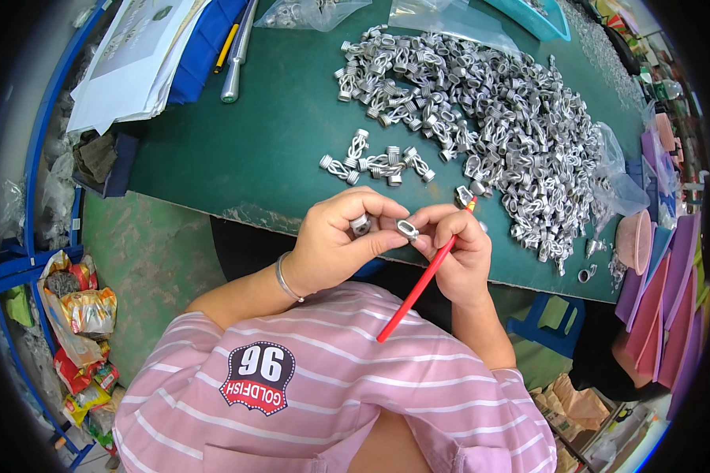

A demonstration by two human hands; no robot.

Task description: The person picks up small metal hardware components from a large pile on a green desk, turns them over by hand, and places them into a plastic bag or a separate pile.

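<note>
Small silver metal fitting [408,229] pinched between thumb and fingertips of both hands, just off the near edge of the green worktable [260,142], above the lap. Left hand [341,240] curled narrow around it, a second fitting [360,225] tucked under the forefinger, a metal bangle [285,277] at the wrist. Right hand [459,251] closed on a red pencil-like rod [420,284], its tip up at 1 o'clock near a lone fitting [463,195] on the table, its tail slanting down to 7 o'clock over the pink striped shirt [347,394]. Likely trouble, judged from the grip: fitting slipping out of so shallow a pinch and dropping off the table edge to the floor, since nothing lies beneath the hands but the lap; tucked second piece working loose the same way if the forefinger lifts; long rod tail catching on the shirt and jolting the right hand. Both wrists bent inward, forearms rising from 6 o'clock, elbows close to the body, knuckles facing the table. Big heap of like fittings [497,118] at 1 o'clock, a small cluster [375,163] at 12 o'clock just beyond the hands. Papers [138,59] at 10 o'clock, clear bags [442,17] at the far edge.
</note>
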